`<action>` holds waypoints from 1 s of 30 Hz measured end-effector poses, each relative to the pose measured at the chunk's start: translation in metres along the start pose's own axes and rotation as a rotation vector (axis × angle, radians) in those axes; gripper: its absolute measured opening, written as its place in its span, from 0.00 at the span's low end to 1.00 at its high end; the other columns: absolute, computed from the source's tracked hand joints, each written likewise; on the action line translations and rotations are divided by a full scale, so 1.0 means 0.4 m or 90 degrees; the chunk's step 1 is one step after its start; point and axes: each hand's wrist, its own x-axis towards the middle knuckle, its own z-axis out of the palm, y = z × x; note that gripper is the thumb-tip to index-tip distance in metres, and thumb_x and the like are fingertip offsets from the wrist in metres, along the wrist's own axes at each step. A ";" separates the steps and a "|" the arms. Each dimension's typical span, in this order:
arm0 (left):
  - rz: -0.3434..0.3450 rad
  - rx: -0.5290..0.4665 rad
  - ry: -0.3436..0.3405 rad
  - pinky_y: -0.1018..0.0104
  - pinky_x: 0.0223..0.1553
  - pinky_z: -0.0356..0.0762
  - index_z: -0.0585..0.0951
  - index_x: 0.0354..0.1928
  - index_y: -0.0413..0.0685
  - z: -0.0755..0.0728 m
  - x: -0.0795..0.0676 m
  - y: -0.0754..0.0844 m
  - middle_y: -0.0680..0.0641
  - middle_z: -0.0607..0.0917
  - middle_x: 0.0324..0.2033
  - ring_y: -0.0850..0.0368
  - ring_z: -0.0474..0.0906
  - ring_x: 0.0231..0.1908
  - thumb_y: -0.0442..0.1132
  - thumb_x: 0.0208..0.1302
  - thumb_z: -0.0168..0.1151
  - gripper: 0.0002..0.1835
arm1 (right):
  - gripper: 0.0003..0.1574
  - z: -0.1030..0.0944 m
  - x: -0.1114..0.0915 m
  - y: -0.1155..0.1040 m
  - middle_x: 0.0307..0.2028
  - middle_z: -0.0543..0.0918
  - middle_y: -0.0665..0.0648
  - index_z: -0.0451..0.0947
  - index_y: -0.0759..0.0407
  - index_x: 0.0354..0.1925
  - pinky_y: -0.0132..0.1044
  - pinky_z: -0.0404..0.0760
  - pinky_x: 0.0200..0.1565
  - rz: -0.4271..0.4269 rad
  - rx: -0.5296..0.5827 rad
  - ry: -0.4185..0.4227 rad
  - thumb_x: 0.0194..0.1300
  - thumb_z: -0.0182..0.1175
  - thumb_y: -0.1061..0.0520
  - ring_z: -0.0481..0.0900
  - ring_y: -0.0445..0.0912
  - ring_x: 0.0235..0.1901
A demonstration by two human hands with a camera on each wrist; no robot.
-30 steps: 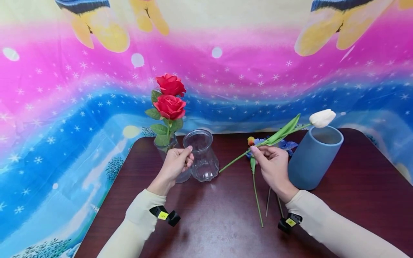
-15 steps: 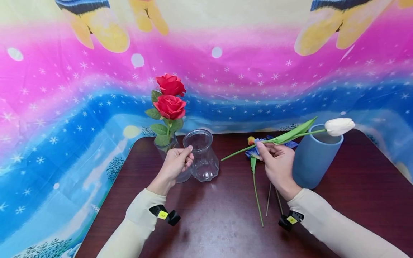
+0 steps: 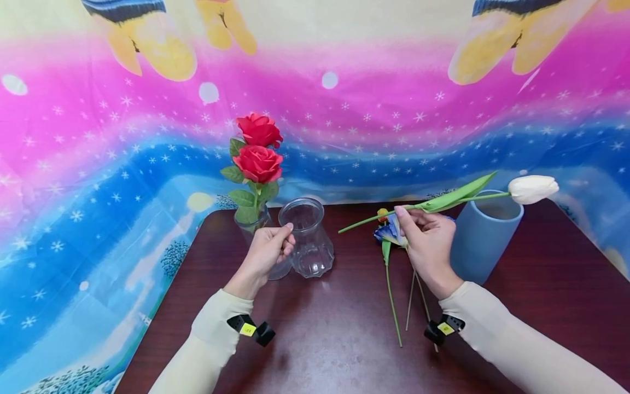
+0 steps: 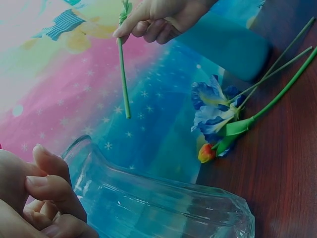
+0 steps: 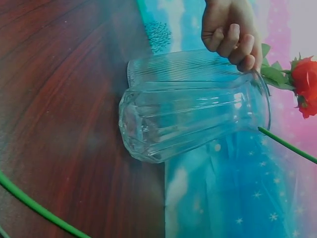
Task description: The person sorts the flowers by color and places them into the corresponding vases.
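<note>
White tulip: here it goes, the white artificial tulip with long green leaves (image 3: pixel 533 190) has swung rightward and levelled out, its stem end lifted further from the clear fluted glass vase (image 3: pixel 312 260).
Right hand: the right hand (image 3: pixel 429 246), shifted right with it, pinches the green stem in mid-air, near the slate-blue cylindrical vase (image 3: pixel 484 243).
Left hand: no budge from the left hand (image 3: pixel 270 249), fingers curled in by the clear vase's rim; whether they grip it, I can't quite tell.
Meaning: looks like a turn of the flower rather than a setting-down; it stands in no vase.
Blue flower: the blue-petalled artificial flower (image 3: pixel 389 232) lies on the dark-red wooden counter (image 3: pixel 315 345).
Wrist stickers: small yellow stickers (image 3: pixel 248 329), their marks too tiny to read; no brand visible.
</note>
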 end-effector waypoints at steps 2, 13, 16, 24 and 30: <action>-0.001 -0.001 0.001 0.77 0.15 0.58 0.76 0.23 0.40 -0.001 0.000 0.000 0.57 0.73 0.10 0.68 0.63 0.13 0.44 0.78 0.50 0.23 | 0.08 0.003 0.003 -0.004 0.15 0.79 0.46 0.86 0.73 0.35 0.34 0.57 0.17 0.000 -0.008 -0.002 0.65 0.66 0.65 0.69 0.36 0.15; -0.008 0.004 -0.001 0.76 0.16 0.59 0.77 0.24 0.39 0.000 0.003 0.000 0.57 0.73 0.11 0.68 0.63 0.13 0.45 0.78 0.51 0.23 | 0.07 0.034 0.029 -0.035 0.16 0.80 0.45 0.87 0.68 0.36 0.32 0.63 0.21 0.023 0.035 0.018 0.66 0.66 0.62 0.74 0.40 0.17; -0.008 0.003 -0.002 0.76 0.16 0.59 0.77 0.24 0.39 0.000 0.003 0.001 0.57 0.73 0.11 0.68 0.63 0.13 0.45 0.78 0.51 0.23 | 0.07 0.044 0.036 -0.037 0.16 0.79 0.44 0.86 0.69 0.36 0.31 0.64 0.23 0.011 0.063 0.017 0.66 0.66 0.64 0.74 0.40 0.18; -0.015 0.001 -0.001 0.76 0.16 0.59 0.77 0.22 0.41 -0.002 0.003 0.000 0.57 0.73 0.10 0.68 0.63 0.13 0.45 0.77 0.52 0.23 | 0.09 0.075 0.046 -0.041 0.18 0.80 0.44 0.86 0.71 0.37 0.34 0.58 0.20 -0.013 0.074 -0.005 0.67 0.65 0.63 0.71 0.41 0.17; -0.017 -0.004 0.000 0.77 0.16 0.59 0.76 0.22 0.41 -0.002 0.003 -0.001 0.57 0.73 0.10 0.68 0.63 0.13 0.45 0.77 0.52 0.23 | 0.10 0.099 0.052 -0.036 0.16 0.77 0.46 0.85 0.72 0.38 0.33 0.67 0.23 -0.017 0.075 -0.029 0.68 0.64 0.63 0.72 0.41 0.17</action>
